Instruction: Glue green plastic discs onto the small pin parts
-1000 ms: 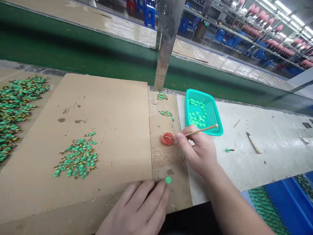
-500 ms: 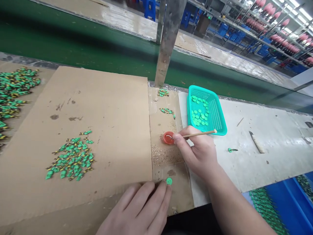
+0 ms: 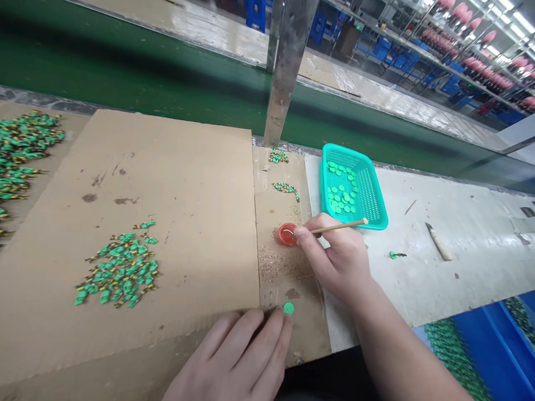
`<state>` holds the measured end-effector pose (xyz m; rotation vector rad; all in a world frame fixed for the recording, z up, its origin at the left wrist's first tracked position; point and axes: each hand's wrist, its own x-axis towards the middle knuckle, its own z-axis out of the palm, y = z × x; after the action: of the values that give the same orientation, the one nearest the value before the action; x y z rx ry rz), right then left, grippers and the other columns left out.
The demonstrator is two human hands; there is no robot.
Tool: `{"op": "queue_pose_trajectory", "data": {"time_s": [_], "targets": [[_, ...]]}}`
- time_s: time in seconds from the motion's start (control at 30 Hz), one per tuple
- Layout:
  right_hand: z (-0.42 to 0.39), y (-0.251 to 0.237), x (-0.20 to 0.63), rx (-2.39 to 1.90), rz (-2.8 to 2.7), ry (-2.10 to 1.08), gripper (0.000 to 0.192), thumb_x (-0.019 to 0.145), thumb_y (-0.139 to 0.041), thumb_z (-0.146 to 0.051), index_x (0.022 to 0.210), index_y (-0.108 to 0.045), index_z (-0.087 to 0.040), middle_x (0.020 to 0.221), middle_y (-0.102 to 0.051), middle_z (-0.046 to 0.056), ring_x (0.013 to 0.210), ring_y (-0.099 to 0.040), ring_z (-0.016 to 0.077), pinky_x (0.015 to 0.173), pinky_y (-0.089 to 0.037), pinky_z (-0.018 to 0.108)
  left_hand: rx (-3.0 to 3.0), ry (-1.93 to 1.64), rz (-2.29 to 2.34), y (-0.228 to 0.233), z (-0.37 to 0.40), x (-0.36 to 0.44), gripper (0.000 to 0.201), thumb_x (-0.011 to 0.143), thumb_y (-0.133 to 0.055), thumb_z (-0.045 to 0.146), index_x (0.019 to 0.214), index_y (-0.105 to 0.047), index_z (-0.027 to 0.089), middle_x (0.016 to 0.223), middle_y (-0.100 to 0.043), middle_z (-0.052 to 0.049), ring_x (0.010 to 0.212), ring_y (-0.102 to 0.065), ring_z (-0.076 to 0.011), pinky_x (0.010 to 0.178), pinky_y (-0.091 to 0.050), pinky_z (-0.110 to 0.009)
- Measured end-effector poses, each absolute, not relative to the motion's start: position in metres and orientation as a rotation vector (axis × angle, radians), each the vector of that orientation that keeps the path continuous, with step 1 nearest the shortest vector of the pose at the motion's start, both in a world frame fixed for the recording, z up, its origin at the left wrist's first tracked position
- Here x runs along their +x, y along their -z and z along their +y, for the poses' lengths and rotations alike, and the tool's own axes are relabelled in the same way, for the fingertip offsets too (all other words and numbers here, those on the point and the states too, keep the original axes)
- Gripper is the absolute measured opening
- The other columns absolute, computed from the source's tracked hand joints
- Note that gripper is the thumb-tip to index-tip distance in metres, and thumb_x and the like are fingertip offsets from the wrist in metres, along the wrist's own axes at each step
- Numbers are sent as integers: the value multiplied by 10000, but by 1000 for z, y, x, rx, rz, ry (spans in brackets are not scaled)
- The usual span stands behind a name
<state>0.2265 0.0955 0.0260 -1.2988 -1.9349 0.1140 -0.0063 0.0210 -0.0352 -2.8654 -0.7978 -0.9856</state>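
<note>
A thin wooden stick (image 3: pixel 338 226) is gripped in the right hand (image 3: pixel 340 259), the fingers closed around it near its lower end, and its tip is dipped into a small red dish (image 3: pixel 287 234). The dish stands on a narrow cardboard strip (image 3: pixel 284 267) just right of the large cardboard sheet (image 3: pixel 137 223), about midway between the far and near edges of the bench (image 3: pixel 438 267).

The left hand (image 3: pixel 238 362) lies flat at the near edge of the bench, fingers extended and holding nothing; a fingertip touches 1 small green disc (image 3: pixel 288 308) resting on the strip close to that edge.

A teal basket (image 3: pixel 371 192) with a scatter of green discs (image 3: pixel 343 195) inside stands on the white surface just right of the strip, toward the far edge; the upper end of the stick reaches over its near rim. A pile of small green and yellow pieces (image 3: pixel 119 270) lies on the large sheet toward its near left part, and a bigger heap (image 3: pixel 23 147) is seen at the far left edge. 2 small clusters (image 3: pixel 284 172) of the same pieces lie on the strip near the far edge. 1 stray green piece (image 3: pixel 395 255) lies on the white surface just right of the right hand.
</note>
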Motion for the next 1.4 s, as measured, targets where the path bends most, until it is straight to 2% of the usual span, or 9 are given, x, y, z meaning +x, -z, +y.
{"op": "queue_pose_trajectory", "data": {"time_s": [0.33, 0.53, 0.63, 0.77, 1.03, 1.27, 1.4], "targets": [[98, -27, 226, -1265, -1944, -105, 242, 1129, -644, -172, 893, -630, -225, 766, -701, -35, 663, -668, 117, 649, -521, 240, -2871, 978, -792, 37, 19, -8, 261, 1083, -646, 180, 1290, -793, 117, 1351, -773, -101, 1102, -667, -301, 997, -459, -486], [55, -36, 226, -1232, -1876, -134, 131, 1124, -631, -152, 1020, -666, -222, 856, -723, 16, 768, -715, 164, 715, -605, 313, -2932, 883, -767, 31, 18, -12, 290, 1096, -585, 145, 1300, -787, 103, 1423, -743, -130, 1178, -673, -322, 1041, -459, -508], [16, -33, 219, -1191, -1916, -108, 124, 1157, -562, -163, 1113, -677, -178, 899, -741, 73, 787, -729, 182, 682, -660, 322, -2960, 883, -743, 30, 17, -13, 290, 1102, -559, 139, 1268, -796, 110, 1436, -737, -134, 1209, -674, -332, 1058, -460, -521], [-18, -14, 205, -1151, -1834, -67, 142, 1163, -546, -165, 1217, -677, -154, 842, -725, 68, 712, -706, 181, 576, -673, 313, -2987, 894, -726, 30, 18, -14, 314, 1102, -529, 131, 1258, -801, 115, 1463, -726, -138, 1199, -672, -329, 1035, -459, -521], [-25, 6, 200, -1146, -1786, -106, 137, 1158, -557, -156, 1218, -680, -151, 837, -725, 75, 717, -693, 183, 600, -676, 317, -2998, 867, -743, 26, 18, -12, 343, 1085, -564, 117, 1356, -772, 84, 1467, -729, -136, 1173, -653, -340, 997, -447, -521], [-27, 7, 202, -1180, -1808, -161, 155, 1155, -561, -159, 1263, -671, -174, 842, -742, 65, 719, -712, 186, 605, -691, 334, -2993, 879, -731, 27, 19, -14, 300, 1098, -567, 129, 1298, -783, 71, 1439, -737, -136, 1163, -649, -343, 984, -448, -529], [-26, 4, 203, -1206, -1835, -187, 140, 1149, -559, -162, 1227, -675, -173, 845, -749, 75, 721, -729, 193, 628, -702, 333, -2995, 859, -731, 27, 17, -15, 302, 1104, -560, 143, 1301, -781, 82, 1443, -732, -134, 1169, -654, -336, 989, -455, -527]]}}
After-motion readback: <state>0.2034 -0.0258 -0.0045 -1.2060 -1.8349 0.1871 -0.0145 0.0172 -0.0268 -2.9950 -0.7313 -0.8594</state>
